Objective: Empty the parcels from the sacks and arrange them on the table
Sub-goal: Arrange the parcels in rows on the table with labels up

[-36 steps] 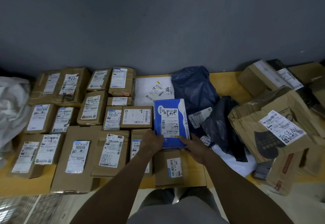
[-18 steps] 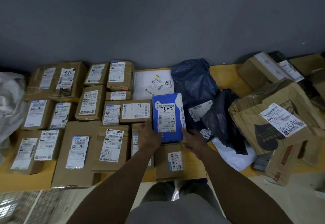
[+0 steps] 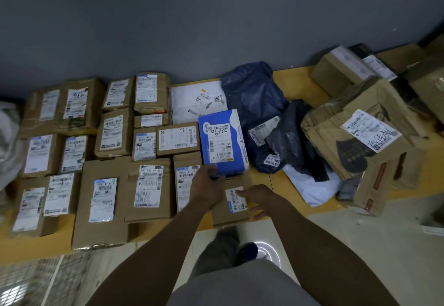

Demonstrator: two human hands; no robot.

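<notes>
Nearest us, at the table's front edge: our right grip point(image 3: 259, 200) hangs over a small brown box point(image 3: 224, 218), fingers spread and straight, holding nothing. We cannot tell whether the fingertips touch the box's label.
Left grip: our left grip point(image 3: 206, 185) curls round the near left corner of the blue parcel point(image 3: 222, 142) and holds it there.
Blue parcel: we see it lying label up, a number handwritten on the white label. Its near edge overlaps the far edge of the small brown box.
To its left: brown parcels point(image 3: 149, 188) sit in close rows, labels up, and reach back to the wall.
To its right: dark blue bags point(image 3: 252, 89) are heaped just beside it, with a white bag point(image 3: 310, 190) under them near the table's front edge.
Further right: a crumpled brown paper parcel point(image 3: 355, 142) carries a handwritten label, and more cartons point(image 3: 336, 70) stand behind it.
Behind the blue parcel: a flat white mailer point(image 3: 189, 99) lies by the wall.
Left edge: we see part of a white sack point(image 3: 7, 142).
Table: the table point(image 3: 300, 82) is yellow wood.
Farthest: a grey wall point(image 3: 216, 17).
</notes>
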